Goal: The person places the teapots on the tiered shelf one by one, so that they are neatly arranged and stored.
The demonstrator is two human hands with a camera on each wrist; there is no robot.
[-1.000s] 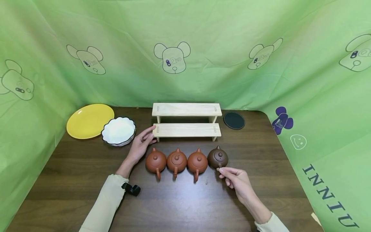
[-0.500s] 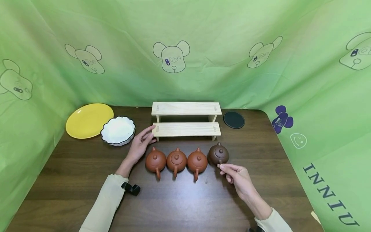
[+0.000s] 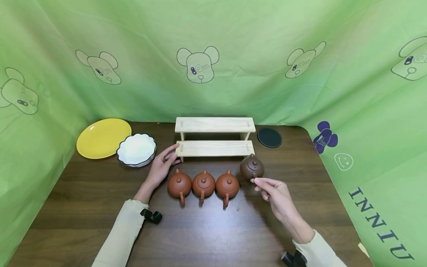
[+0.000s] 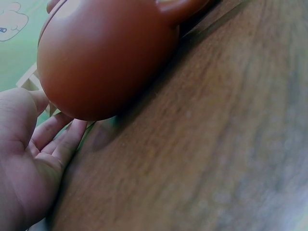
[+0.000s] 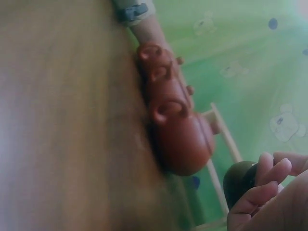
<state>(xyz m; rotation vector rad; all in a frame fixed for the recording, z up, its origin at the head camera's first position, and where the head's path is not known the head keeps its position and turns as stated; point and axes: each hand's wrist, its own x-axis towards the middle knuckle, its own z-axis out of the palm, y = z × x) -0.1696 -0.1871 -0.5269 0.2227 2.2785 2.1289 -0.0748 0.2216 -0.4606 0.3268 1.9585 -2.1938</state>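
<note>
My right hand (image 3: 278,196) pinches the handle of a dark brown teapot (image 3: 251,168), which hangs raised by the front right corner of a two-tier wooden stand (image 3: 215,149). In the right wrist view the same dark teapot (image 5: 237,183) is partly hidden by curled fingers (image 5: 260,197). My left hand (image 3: 160,168) holds the left end of the stand's lower shelf, thumb and fingers about its edge. A reddish-brown teapot (image 3: 179,185) stands closest to that hand, with two matching teapots, a middle one (image 3: 203,186) and a right one (image 3: 227,186), in a row beside it, handles toward me.
At the back left, a yellow plate (image 3: 103,139) lies beside a white scalloped bowl (image 3: 136,150) with a dark rim. A round black coaster (image 3: 269,137) lies right of the stand. Green printed cloth (image 3: 233,96) hangs around the wooden table (image 3: 207,237).
The dark teapot has risen and moved forward from the right end of the row toward the stand, carried by my right hand. My left hand has kept its place on the stand.
</note>
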